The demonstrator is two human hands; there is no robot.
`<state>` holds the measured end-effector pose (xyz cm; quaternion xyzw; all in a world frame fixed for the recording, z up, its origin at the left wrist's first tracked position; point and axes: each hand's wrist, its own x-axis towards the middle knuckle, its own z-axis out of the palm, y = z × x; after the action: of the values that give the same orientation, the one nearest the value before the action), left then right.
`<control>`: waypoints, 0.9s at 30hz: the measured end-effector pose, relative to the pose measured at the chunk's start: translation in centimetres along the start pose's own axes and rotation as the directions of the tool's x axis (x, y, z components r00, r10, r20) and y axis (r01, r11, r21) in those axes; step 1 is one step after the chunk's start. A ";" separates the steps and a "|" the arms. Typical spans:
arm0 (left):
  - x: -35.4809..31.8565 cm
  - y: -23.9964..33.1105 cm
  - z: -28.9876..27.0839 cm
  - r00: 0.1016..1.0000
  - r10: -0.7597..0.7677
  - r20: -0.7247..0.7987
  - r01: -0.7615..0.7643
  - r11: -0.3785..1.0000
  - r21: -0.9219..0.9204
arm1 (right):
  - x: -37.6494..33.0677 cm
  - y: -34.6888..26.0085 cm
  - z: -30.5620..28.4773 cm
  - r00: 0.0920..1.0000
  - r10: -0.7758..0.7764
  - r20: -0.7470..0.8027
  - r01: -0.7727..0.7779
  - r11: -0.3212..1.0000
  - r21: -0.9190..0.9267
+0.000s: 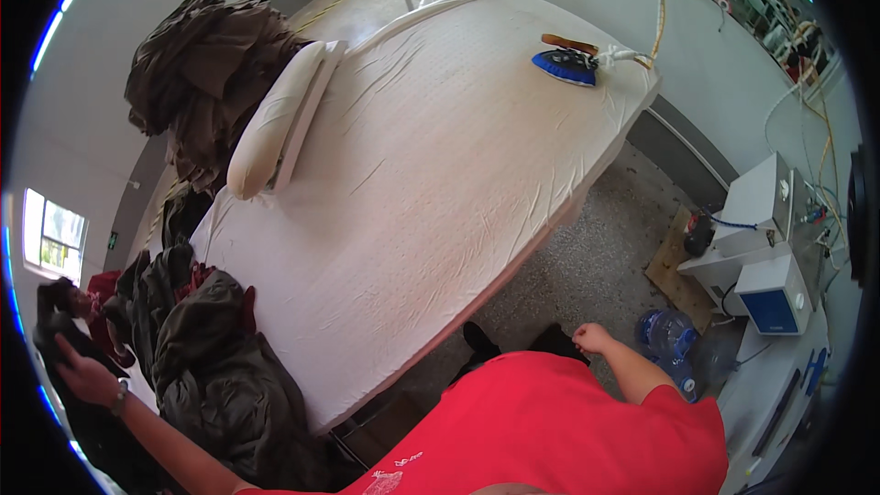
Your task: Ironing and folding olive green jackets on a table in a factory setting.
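Bright, even daylight from windows [53, 236], soft shadows, strong fisheye bending and dark vignette at edges.

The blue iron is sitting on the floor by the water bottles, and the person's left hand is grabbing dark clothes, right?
Not quite. The blue iron sits on the far corner of the big padded table, not on the floor, as the head view shows. The rest is right: the left hand is grabbing dark clothes.

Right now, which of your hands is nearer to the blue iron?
Right. The right hand hangs by the table's near edge; the iron sits at the far end. The left hand is out at the dark garment pile.
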<state>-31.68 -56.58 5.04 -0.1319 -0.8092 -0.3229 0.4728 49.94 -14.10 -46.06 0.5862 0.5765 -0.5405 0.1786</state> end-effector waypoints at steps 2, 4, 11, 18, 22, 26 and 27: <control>-1.3 15.3 -1.5 0.965 0.262 0.033 -0.264 0.959 0.101 | 1.1 -1.7 -1.5 0.999 -0.044 0.016 0.044 0.999 -0.001; -9.2 25.3 3.9 0.969 0.183 0.166 -0.158 0.975 -0.154 | 2.7 -1.2 -4.0 0.999 -0.032 -0.037 0.035 0.996 0.086; -39.7 38.5 19.9 0.496 0.181 0.849 0.402 0.819 -0.410 | 5.7 5.9 -9.7 0.975 0.072 -0.211 0.013 0.927 0.375; -54.4 55.4 21.9 0.385 0.524 0.760 -0.128 0.846 -0.518 | 4.9 15.8 -19.5 0.926 0.282 -0.252 -0.088 0.808 0.582; -54.6 70.6 26.8 0.320 0.723 0.612 -0.213 0.685 -0.697 | 5.7 19.1 -28.0 0.912 0.260 -0.318 -0.107 0.898 0.428; -54.3 80.6 35.9 0.287 0.776 0.562 -0.395 0.630 -0.668 | 8.9 16.6 -36.5 0.829 0.187 -0.527 0.138 0.845 0.517; -54.1 82.1 38.4 0.280 0.772 0.571 -0.393 0.634 -0.666 | 9.6 15.5 -38.0 0.833 0.192 -0.519 0.127 0.846 0.517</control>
<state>12.84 35.38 -21.52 -0.6535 -0.7320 -0.1742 0.0824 77.23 17.95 -47.21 0.7528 0.4199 -0.4827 -0.1552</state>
